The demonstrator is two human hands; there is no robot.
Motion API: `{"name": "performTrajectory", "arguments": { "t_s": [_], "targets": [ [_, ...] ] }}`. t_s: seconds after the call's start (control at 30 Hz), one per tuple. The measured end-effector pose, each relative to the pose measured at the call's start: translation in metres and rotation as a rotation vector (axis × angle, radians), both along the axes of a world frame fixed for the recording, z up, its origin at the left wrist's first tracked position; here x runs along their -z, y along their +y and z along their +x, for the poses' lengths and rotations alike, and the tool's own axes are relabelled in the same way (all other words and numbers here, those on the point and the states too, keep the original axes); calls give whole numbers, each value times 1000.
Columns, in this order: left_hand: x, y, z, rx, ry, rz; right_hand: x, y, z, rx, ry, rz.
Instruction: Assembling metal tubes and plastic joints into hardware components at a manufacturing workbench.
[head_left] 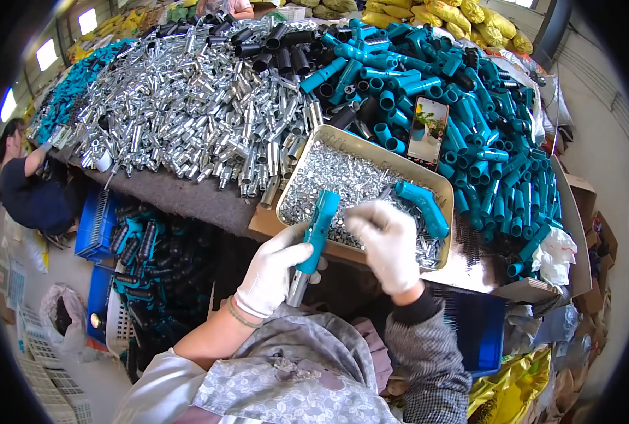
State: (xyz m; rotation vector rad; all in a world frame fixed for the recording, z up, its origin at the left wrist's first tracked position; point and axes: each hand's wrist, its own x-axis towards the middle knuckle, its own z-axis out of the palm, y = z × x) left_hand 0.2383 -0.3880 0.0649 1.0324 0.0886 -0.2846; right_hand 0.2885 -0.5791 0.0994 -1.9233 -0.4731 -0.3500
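Observation:
My left hand [272, 268], in a white glove, grips a teal plastic handle [318, 230] with a silver metal tube at its lower end, held upright at the near edge of a tan tray [371, 143]. My right hand [387, 240], also gloved, hovers over the tray's near side with fingers curled among the small silver screws [335, 177]; whether it pinches one is hidden. A second teal handle [422, 205] lies in the tray to the right of that hand.
The table carries a heap of silver tubes [187, 106], black sleeves [272, 49] and a large pile of teal handles [484, 127]. A phone [427, 131] leans behind the tray. Blue crates [99, 222] of assembled parts stand lower left, where another person [25, 184] sits.

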Motion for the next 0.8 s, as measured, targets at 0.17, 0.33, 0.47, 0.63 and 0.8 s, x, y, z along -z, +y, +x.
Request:
{"name": "performTrajectory", "arguments": {
  "t_s": [0.17,0.33,0.47,0.63,0.8],
  "targets": [
    [-8,-14,-15,87,-31,-12,22,16,-44,53,-69,102],
    [-3,-17,-31,62,-132,74,37,27,-72,115,152,442],
    [-6,-16,-40,112,-124,76,40,26,-83,7,369,739],
    [-3,-9,-43,168,-203,263,36,9,-87,-133,714,879],
    [2,-14,-43,198,-369,486,30,5,-78,-59,527,373]
  ]
}}
